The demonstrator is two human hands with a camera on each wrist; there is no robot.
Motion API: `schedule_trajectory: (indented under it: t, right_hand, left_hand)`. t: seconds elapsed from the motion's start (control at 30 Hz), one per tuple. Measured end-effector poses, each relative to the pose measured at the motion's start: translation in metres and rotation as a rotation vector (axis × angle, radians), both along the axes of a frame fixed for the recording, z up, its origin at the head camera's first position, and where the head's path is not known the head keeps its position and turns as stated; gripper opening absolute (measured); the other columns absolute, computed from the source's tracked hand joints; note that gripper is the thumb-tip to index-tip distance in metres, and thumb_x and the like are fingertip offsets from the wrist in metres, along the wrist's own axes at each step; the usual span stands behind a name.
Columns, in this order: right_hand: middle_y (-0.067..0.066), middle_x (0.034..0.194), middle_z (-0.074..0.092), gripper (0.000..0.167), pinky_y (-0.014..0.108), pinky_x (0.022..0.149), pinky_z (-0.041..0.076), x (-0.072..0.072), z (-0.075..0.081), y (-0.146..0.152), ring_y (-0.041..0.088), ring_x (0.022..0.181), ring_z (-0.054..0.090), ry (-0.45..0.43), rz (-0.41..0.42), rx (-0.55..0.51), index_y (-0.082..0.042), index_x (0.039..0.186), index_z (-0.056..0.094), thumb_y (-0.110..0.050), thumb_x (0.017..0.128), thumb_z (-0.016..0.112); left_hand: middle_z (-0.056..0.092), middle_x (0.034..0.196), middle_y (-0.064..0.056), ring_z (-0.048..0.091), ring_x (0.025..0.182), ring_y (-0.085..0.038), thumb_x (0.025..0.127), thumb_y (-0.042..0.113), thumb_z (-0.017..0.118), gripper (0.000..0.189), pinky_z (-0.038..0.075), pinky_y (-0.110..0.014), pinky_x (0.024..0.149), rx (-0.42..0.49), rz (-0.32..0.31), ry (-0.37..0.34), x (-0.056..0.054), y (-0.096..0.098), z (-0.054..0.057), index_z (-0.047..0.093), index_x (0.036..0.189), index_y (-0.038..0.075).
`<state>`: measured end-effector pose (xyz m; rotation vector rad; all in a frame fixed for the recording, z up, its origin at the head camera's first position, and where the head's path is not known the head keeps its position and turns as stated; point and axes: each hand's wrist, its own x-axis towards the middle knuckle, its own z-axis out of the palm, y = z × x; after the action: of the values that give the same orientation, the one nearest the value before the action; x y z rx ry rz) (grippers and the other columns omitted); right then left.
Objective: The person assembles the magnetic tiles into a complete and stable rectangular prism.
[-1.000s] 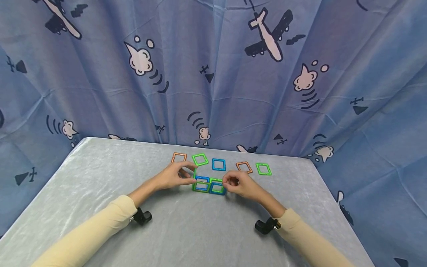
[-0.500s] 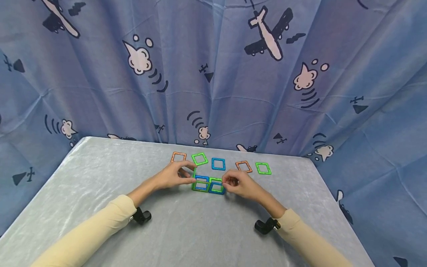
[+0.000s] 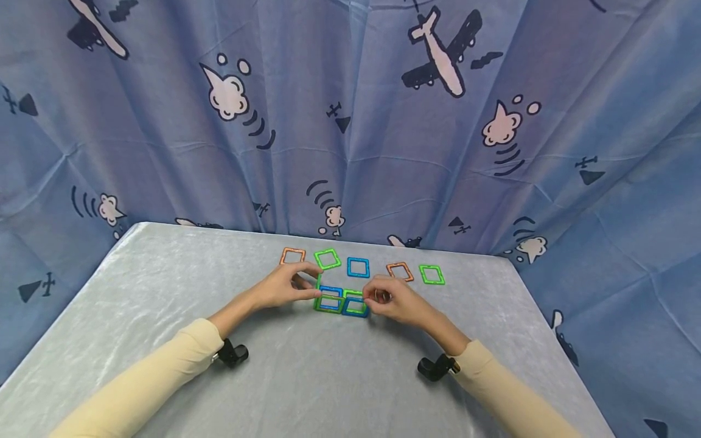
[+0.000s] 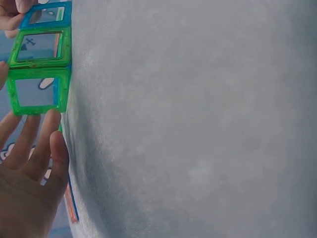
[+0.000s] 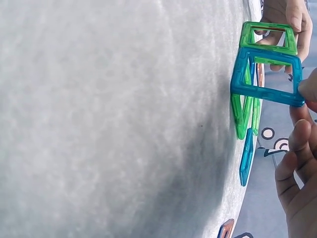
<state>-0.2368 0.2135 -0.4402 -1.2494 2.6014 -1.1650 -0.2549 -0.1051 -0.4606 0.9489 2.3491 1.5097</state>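
Blue and green square magnetic tiles stand joined in a low structure in the middle of the table. My left hand is at its left end, fingertips touching the outer side of a green magnetic tile and thumb at its upper front corner. At the right end my right hand pinches the outer upper corner of a blue magnetic tile, which leans at a slant in front of a green tile. The fingers partly hide the structure's far side.
Behind the structure lie loose flat tiles: orange, green, blue, another orange and another green. A grey cloth covers the table; a blue patterned curtain hangs past its far edge.
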Motion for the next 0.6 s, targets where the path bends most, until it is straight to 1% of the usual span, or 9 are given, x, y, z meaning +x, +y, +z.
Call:
schedule_trajectory:
  t: [0.13,0.2,0.37,0.6]
  right_hand:
    - [-0.008,0.086,0.060,0.011,0.029,0.059,0.045,-0.0005,0.0023,0.0004,0.015,0.072,0.054,0.023,0.022,0.003,-0.011,0.094,0.072,-0.001,0.091,0.074]
    - [-0.009,0.086,0.060,0.009,0.029,0.059,0.045,-0.0003,0.0036,0.0000,0.015,0.072,0.054,0.030,0.031,0.007,-0.009,0.094,0.072,-0.001,0.091,0.074]
    - [-0.010,0.086,0.060,0.007,0.028,0.059,0.046,-0.0004,0.0047,-0.0005,0.014,0.072,0.054,0.016,0.027,0.020,-0.007,0.094,0.072,-0.001,0.091,0.074]
    - [-0.009,0.085,0.061,0.009,0.028,0.059,0.046,-0.0015,0.0020,-0.0010,0.014,0.072,0.055,-0.014,0.012,0.007,-0.010,0.094,0.073,-0.001,0.090,0.074]
  left_hand:
    - [0.063,0.128,-0.019,0.070,0.098,-0.020,0.092,0.021,0.079,0.053,0.057,-0.037,0.084,0.000,-0.001,-0.004,0.0005,0.0000,0.0002,0.059,0.136,-0.002]
    - [0.063,0.128,-0.020,0.070,0.098,-0.021,0.092,0.020,0.079,0.053,0.057,-0.038,0.084,0.003,-0.001,-0.002,0.0008,-0.0002,0.0003,0.059,0.136,-0.002]
    - [0.062,0.129,-0.021,0.070,0.099,-0.024,0.093,0.019,0.078,0.052,0.057,-0.038,0.085,0.014,-0.003,-0.007,0.0003,-0.0006,-0.0010,0.058,0.136,-0.003]
    - [0.062,0.129,-0.021,0.070,0.098,-0.022,0.094,0.019,0.077,0.053,0.057,-0.034,0.084,0.008,-0.008,-0.014,0.0004,-0.0013,-0.0017,0.057,0.137,-0.002]
